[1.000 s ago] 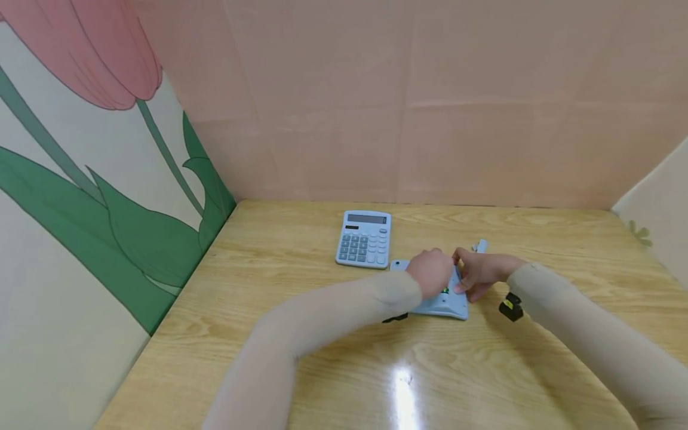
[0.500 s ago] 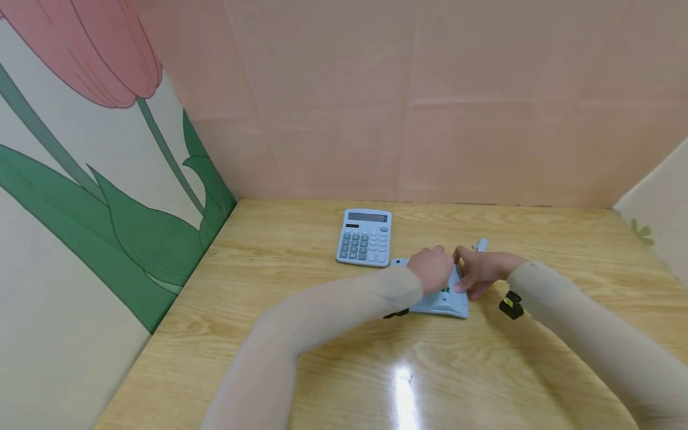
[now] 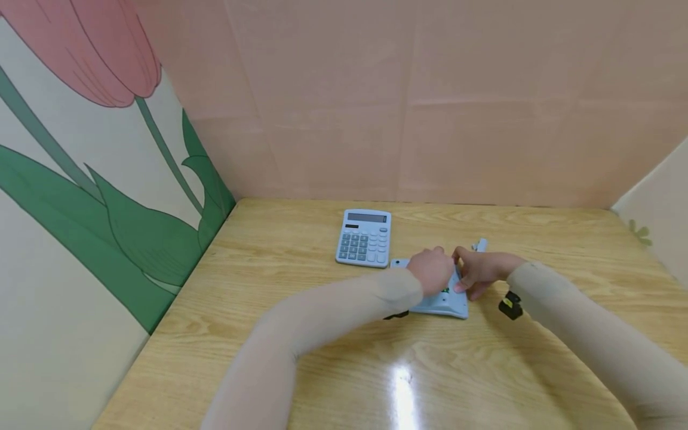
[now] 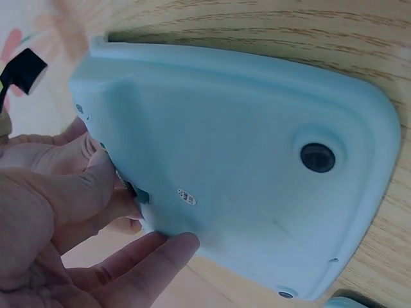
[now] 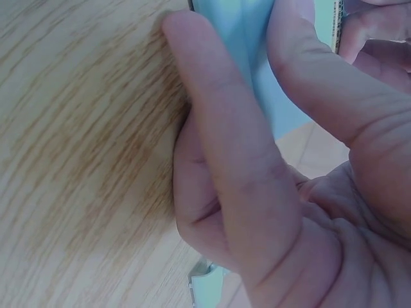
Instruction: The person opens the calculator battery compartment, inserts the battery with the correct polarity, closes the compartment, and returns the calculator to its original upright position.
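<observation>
A light-blue calculator lies face down on the table, its back showing a round black foot and a small oval sticker in the left wrist view. My left hand bends over it, thumb and fingers at a dark opening in the back; two other fingertips touch the casing. Whether those fingers pinch anything is hidden. My right hand grips the calculator's right edge, thumb on the back and a finger along the side. Just beyond it lies a small light-blue piece with a clip, resembling a battery cover.
A second light-blue calculator lies face up, behind and left of the first, close to its corner. The wooden table meets a pink wall at the back and a tulip mural on the left.
Hardly anything differs: both hands stay at the face-down calculator, and the left hand shifts very slightly over the opening. The head view drifts a little.
</observation>
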### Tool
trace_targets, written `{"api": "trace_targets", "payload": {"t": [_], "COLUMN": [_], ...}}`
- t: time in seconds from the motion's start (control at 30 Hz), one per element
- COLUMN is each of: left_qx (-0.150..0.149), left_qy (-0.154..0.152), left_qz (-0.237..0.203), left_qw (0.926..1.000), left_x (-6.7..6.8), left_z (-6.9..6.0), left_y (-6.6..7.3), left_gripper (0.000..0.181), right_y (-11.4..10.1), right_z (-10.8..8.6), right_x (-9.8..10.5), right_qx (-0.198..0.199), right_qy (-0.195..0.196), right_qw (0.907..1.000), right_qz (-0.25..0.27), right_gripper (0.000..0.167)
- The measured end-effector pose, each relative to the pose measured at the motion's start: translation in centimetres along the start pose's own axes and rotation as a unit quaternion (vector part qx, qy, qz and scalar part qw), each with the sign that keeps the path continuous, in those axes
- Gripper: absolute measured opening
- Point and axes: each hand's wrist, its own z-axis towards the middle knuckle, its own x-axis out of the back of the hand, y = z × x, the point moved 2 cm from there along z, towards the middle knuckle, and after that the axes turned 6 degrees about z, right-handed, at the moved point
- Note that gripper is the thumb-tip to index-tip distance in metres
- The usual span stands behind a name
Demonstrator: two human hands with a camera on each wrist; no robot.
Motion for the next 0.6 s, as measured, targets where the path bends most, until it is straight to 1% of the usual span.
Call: {"api": "trace_targets", "payload": {"t": [0.17, 0.23, 0.3, 0.4, 0.43, 0.47, 0.5, 0.53, 0.57, 0.6], "left_qx": [-0.002, -0.009, -0.015, -0.017, -0.016, -0.012, -0.007, -0.003, 0.004, 0.014], "left_qy": [-0.012, -0.013, -0.015, -0.015, -0.017, -0.017, -0.021, -0.029, -0.041, -0.053], "left_qz": [-0.014, -0.021, -0.038, -0.088, -0.117, -0.151, -0.189, -0.235, -0.286, -0.346], "left_qw": [0.9998, 0.9997, 0.9990, 0.9959, 0.9929, 0.9884, 0.9818, 0.9716, 0.9573, 0.9366], "left_x": [-0.2, -0.3, -0.4, -0.3, -0.3, -0.1, 0.0, 0.1, 0.2, 0.2], "left_z": [0.4, 0.4, 0.3, 0.0, -0.1, -0.2, -0.4, -0.5, -0.7, -0.8], "left_y": [-0.2, -0.4, -0.7, -1.4, -1.7, -2.1, -2.6, -3.1, -3.7, -4.2], "left_gripper": [0.021, 0.021, 0.020, 0.019, 0.020, 0.021, 0.022, 0.023, 0.024, 0.024], "right_y": [0.1, 0.1, 0.1, 0.2, 0.2, 0.1, 0.1, 0.1, 0.1, 0.0], "right_z": [0.0, 0.0, 0.0, -0.1, -0.1, -0.1, -0.2, -0.2, -0.2, -0.2], "right_x": [0.1, 0.0, 0.0, -0.1, -0.1, -0.1, -0.1, -0.1, -0.1, -0.1], "right_qx": [-0.002, -0.002, -0.002, 0.000, 0.001, 0.003, 0.004, 0.004, 0.004, 0.004], "right_qy": [0.002, 0.002, 0.003, 0.001, 0.001, 0.000, 0.000, 0.000, 0.000, -0.001], "right_qw": [1.0000, 1.0000, 1.0000, 1.0000, 1.0000, 1.0000, 1.0000, 1.0000, 1.0000, 1.0000], "right_qz": [-0.001, -0.004, -0.006, -0.006, -0.005, -0.006, -0.006, -0.007, -0.007, -0.008], "right_gripper": [0.075, 0.074, 0.072, 0.071, 0.071, 0.072, 0.072, 0.072, 0.072, 0.073]}}
